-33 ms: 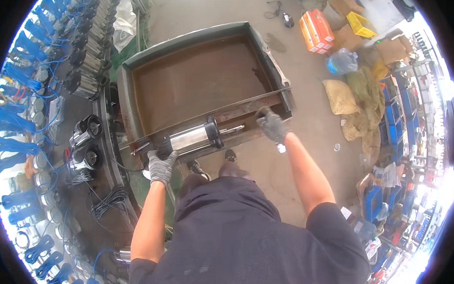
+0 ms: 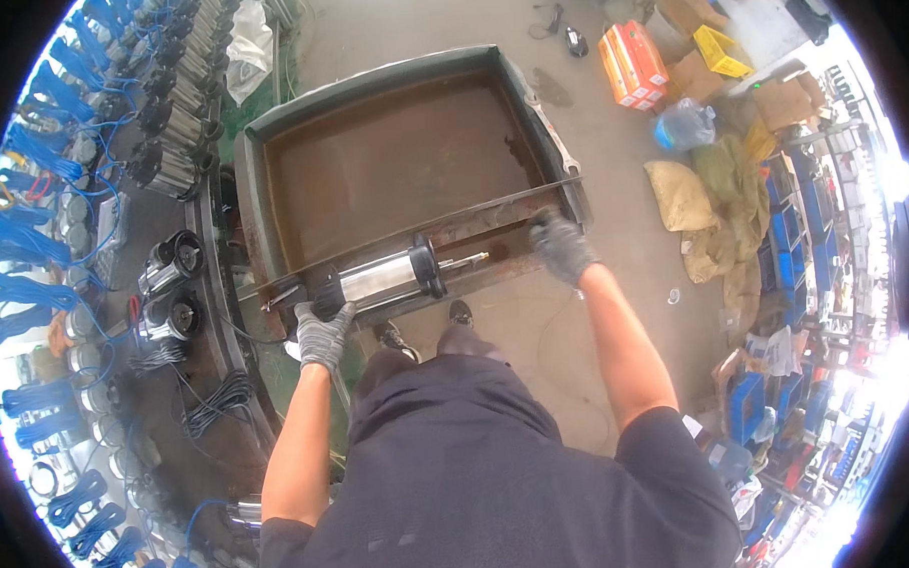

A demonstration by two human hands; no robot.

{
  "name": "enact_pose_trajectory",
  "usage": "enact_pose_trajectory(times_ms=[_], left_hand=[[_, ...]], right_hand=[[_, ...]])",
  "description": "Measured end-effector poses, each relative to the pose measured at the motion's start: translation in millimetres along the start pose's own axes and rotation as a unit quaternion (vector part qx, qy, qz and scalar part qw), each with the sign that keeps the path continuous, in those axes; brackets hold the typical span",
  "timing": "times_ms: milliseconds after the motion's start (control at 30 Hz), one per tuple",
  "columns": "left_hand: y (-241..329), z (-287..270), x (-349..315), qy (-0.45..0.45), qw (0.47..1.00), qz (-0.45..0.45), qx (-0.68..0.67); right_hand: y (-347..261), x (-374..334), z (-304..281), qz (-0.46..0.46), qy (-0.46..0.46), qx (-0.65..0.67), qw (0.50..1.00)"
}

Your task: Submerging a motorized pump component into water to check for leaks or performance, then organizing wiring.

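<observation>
A pump motor (image 2: 379, 277) with a bare silver cylinder body lies across the near end of a water-filled metal tank (image 2: 258, 181). Its round black flange and thin shaft (image 2: 466, 261) point to the right. At its dark left end, my left hand (image 2: 322, 334), in a grey glove, is closed around the housing. My right hand (image 2: 564, 252), gloved too, hovers beyond the shaft tip by the tank's near right corner, apart from the motor. Its fingers are curled; whatever is between them is hidden.
A wrench (image 2: 552, 135) lies along the tank's right rim. To the left stand motors (image 2: 170, 319) with coiled cable (image 2: 218, 402) and rows of blue cable bundles (image 2: 34, 289). An orange-white box (image 2: 634, 65), a sack (image 2: 680, 196) and blue bins (image 2: 747, 406) are on the right.
My right hand has shifted slightly to the right, away from the shaft tip. The left hand and the motor have stayed in place.
</observation>
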State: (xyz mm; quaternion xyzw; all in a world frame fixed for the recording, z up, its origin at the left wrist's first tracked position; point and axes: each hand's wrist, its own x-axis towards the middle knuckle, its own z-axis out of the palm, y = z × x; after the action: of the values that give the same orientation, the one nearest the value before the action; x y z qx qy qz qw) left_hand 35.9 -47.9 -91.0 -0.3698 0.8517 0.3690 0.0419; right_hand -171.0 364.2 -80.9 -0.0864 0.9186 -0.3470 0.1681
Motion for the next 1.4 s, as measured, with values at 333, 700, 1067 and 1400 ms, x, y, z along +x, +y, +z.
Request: enact_pose_trajectory(times_ms=[333,700,1067,1400], left_hand=[[-13.6,6.5,2.4,0.002,0.998,0.006,-0.063],[47.0,-16.0,-22.1,-0.006,0.990,-0.071,0.122],[-45.5,-16.7,10.6,0.077,0.991,-0.015,-0.105],[-66.9,-93.1,75.5,-0.003,0.900,0.182,0.396]], right_hand=[[-63.9,-24.4,-204.0,0.081,0.304,-0.346,0.884],[106.9,91.6,-29.9,0.181,-0.010,-0.255,0.950],[93.2,101.4,-47.2,0.145,0.080,-0.284,0.944],[-61.0,26.0,23.2,-0.060,0.068,0.110,0.990]])
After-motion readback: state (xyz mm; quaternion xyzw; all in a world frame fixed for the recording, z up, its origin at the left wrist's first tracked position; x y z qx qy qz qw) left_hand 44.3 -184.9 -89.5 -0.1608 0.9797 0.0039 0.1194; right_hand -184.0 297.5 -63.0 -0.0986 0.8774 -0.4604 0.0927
